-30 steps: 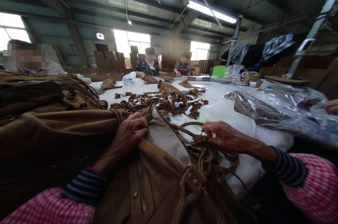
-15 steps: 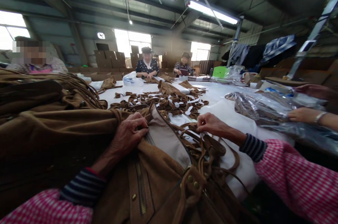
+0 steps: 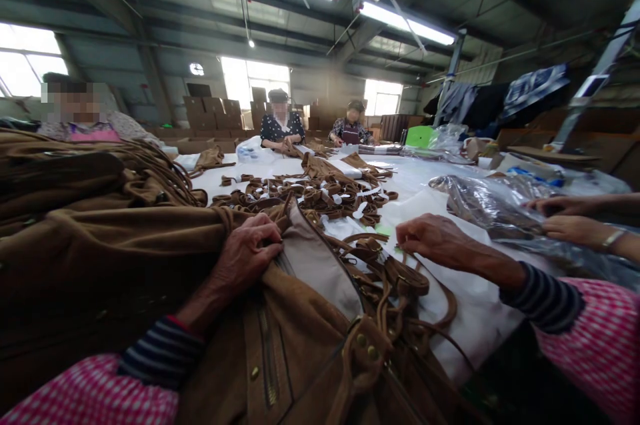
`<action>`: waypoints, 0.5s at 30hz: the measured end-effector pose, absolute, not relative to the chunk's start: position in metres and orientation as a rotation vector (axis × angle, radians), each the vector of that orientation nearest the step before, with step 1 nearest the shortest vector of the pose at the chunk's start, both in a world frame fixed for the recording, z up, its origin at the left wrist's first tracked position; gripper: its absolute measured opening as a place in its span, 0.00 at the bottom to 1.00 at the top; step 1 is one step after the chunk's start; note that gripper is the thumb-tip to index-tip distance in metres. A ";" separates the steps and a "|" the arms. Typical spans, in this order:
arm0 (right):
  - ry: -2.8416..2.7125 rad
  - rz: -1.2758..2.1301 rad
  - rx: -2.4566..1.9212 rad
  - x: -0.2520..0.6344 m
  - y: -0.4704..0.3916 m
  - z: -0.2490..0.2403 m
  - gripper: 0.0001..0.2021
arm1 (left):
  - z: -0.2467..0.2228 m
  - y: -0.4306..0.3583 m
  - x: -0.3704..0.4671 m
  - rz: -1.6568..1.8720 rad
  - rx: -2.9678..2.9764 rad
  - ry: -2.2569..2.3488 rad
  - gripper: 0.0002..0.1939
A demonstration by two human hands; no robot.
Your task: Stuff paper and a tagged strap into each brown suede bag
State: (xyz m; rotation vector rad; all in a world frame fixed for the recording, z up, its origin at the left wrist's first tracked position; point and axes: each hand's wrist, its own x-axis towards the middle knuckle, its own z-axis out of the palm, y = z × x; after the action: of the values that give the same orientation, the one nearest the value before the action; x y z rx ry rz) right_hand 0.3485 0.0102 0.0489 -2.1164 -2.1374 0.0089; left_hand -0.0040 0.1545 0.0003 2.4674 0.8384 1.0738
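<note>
A brown suede-like bag [image 3: 305,338] lies in front of me, with its grey lining [image 3: 317,261] showing at the unzipped opening. My left hand [image 3: 250,248] is closed on the bag's edge beside that lining. To the right, above the brown straps [image 3: 400,278], my right hand [image 3: 435,238] has its fingers pinched together. Whatever may be between those fingertips is too small to make out. A zipped pocket [image 3: 267,358] and a riveted strap tab [image 3: 367,345] show on the bag's front.
More brown bags [image 3: 75,185] are piled at the left. Coiled straps with white ties [image 3: 320,195] cover the table's middle. At the right, a co-worker's hands [image 3: 575,225] touch a plastic-wrapped bag [image 3: 485,201]. Other people sit across the white table [image 3: 410,175].
My right hand has moved right, away from the bag's opening and straps, still pinched. My left hand keeps its grip. The co-worker's farther hand has come left onto the plastic-wrapped bag.
</note>
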 end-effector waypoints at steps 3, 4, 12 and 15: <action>-2.294 -0.181 -2.161 0.333 0.005 0.051 0.07 | 0.001 0.154 -0.004 1.063 2.464 0.847 0.05; -2.345 -0.217 -2.155 0.328 0.006 0.050 0.07 | 0.001 0.153 -0.004 1.060 2.461 0.847 0.05; -2.639 -0.266 -1.986 0.288 0.035 0.035 0.05 | -0.001 0.157 -0.005 1.052 2.452 0.822 0.05; -2.683 -0.272 -1.973 0.277 0.043 0.037 0.06 | -0.002 0.159 -0.006 1.055 2.447 0.820 0.06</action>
State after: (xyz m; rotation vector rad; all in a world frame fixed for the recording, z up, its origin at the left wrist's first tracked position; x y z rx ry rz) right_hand 0.2773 0.0430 0.0371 -1.9732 -2.6827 -0.2722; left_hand -0.0056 0.1595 -0.0020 2.4468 0.8202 1.0545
